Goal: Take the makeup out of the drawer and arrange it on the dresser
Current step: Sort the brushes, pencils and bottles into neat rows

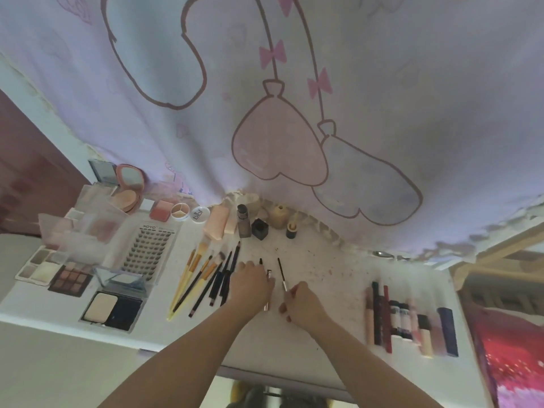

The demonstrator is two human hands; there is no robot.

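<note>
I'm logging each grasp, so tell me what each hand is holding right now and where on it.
The right hand pinches a thin brush at its near end. The left hand rests on a small pen-like item; its grip is hidden.

Dresser top (321,260) looking smooth, matt white, speckled with small reddish stains. Cloth curtain (294,83) hanging behind, soft matt fabric, printed, with lace-like edge. Clear plastic organizer (85,228) showing glossy transparent walls. Brushes (203,275) showing yellow and black handles, soft bristle tips. Thin brush (281,273) showing shiny metal ferrule. Powder compact (113,310) showing glossy dark plastic case, matt powder inside. Round compact (129,187) showing reflecting mirror. Small bottle (243,220) looking like translucent glass or plastic; cannot tell which.
</note>
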